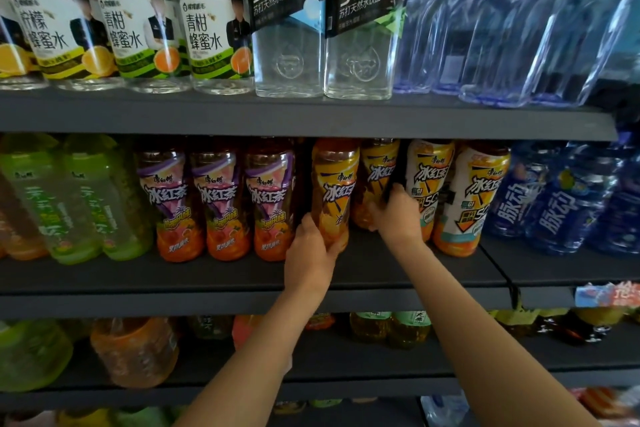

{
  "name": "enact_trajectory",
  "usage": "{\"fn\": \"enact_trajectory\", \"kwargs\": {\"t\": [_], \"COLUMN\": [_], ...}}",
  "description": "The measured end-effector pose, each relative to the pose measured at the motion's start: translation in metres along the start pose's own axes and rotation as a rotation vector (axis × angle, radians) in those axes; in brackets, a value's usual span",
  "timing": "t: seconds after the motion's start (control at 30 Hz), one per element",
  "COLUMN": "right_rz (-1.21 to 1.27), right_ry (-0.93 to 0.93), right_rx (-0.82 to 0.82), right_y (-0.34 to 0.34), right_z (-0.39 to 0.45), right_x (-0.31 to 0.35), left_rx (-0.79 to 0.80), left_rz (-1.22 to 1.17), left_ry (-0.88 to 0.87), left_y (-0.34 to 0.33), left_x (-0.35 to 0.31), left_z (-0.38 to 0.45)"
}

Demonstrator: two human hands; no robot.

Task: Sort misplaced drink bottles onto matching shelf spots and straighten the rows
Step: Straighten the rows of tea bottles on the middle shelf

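On the middle shelf (242, 274), the left hand (311, 250) grips a yellow-labelled iced tea bottle (334, 184) near its base. The right hand (398, 215) curls its fingers round the neighbouring yellow-labelled bottle (377, 166) just behind.

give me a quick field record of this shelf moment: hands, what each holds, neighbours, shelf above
left hand: left hand grips the lower part of a yellow iced tea bottle at the front of the middle shelf
right hand: right hand holds a second yellow iced tea bottle set further back
left neighbours: three purple-label iced tea bottles, then green tea bottles
right neighbours: two white-label iced tea bottles, then blue drink bottles
shelf above: two SODA water bottles, honey water bottles
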State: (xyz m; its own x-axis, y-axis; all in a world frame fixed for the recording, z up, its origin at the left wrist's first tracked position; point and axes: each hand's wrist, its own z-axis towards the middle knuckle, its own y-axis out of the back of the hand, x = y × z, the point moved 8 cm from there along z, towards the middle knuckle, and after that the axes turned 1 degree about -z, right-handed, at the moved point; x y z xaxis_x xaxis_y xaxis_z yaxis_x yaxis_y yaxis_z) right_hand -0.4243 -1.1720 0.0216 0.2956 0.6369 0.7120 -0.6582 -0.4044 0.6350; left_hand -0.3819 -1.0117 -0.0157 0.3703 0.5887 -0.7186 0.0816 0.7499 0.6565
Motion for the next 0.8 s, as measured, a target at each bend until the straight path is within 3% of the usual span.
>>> {"fn": "enact_trajectory", "kwargs": {"t": [0.17,0.5,0.67,0.8], "right_rz": [-0.047,-0.102,-0.013,0.069], "right_ry": [-0.181,-0.045,0.162,0.321], "right_rx": [-0.020,-0.025,-0.024,0.010], "right_y": [-0.020,-0.003,0.015,0.007], "right_z": [0.013,-0.025,-0.063,-0.090], "right_x": [0.000,-0.003,0.002,0.019], "left_rx": [-0.030,-0.098,-0.165,-0.157], "left_rz": [0.028,0.022,-0.236,-0.346], "left_ry": [0.037,0.013,-0.306,-0.392], "left_y": [-0.003,-0.005,0.014,0.046], "left_x": [0.005,0.007,-0.027,-0.044], "left_z": [0.002,0.001,-0.039,-0.042]}}
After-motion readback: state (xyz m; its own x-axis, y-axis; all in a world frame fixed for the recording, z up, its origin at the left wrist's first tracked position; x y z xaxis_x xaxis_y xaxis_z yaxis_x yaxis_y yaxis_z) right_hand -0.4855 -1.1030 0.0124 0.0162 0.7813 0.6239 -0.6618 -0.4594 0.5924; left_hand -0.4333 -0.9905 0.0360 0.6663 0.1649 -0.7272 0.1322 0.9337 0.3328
